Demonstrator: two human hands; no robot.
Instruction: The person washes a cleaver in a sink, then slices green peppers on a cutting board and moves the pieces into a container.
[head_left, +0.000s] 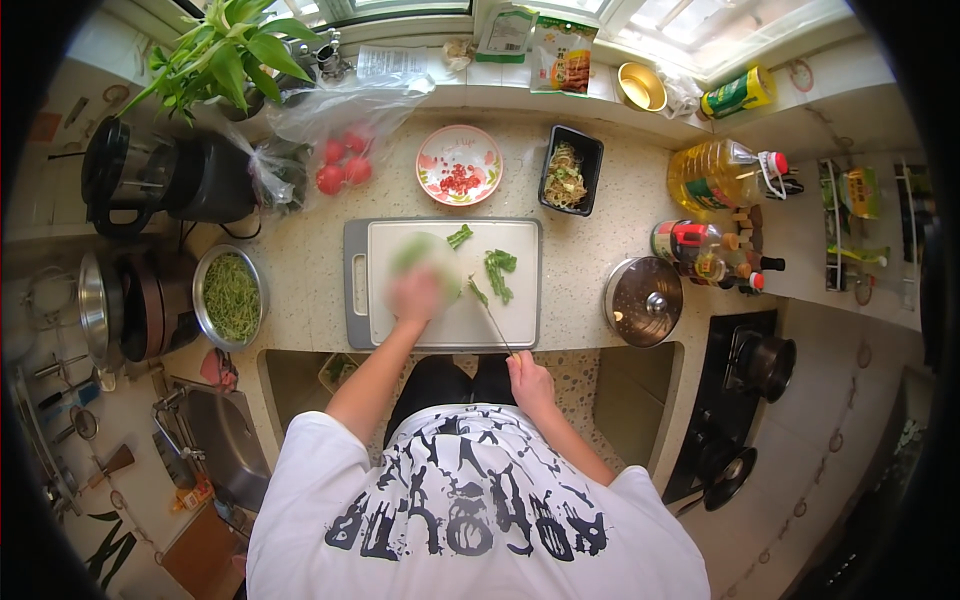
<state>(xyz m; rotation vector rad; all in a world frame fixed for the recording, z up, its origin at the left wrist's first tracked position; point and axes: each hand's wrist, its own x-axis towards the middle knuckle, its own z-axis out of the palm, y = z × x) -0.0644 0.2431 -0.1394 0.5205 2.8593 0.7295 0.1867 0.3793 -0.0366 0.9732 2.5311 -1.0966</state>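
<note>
My left hand (416, 292) is over the left half of a white cutting board (517, 315) with a grey rim. A blurred patch covers its fingers and some green stuff, so I cannot tell whether it grips anything. My right hand (531, 382) is closed around the handle of a knife (498, 328) at the board's front edge. The thin blade points up and left across the board, with a bit of green (476, 289) by its tip. Cut leafy greens (499, 274) lie right of the blade, and another green piece (460, 236) lies near the board's back edge.
Behind the board stand a bowl of chopped red pieces (459, 180), a black tray of food (566, 176) and bagged tomatoes (345, 165). A metal bowl of green shreds (231, 296) is at left. A lidded pan (643, 302), bottles (705, 251) and a stove (720, 405) are at right.
</note>
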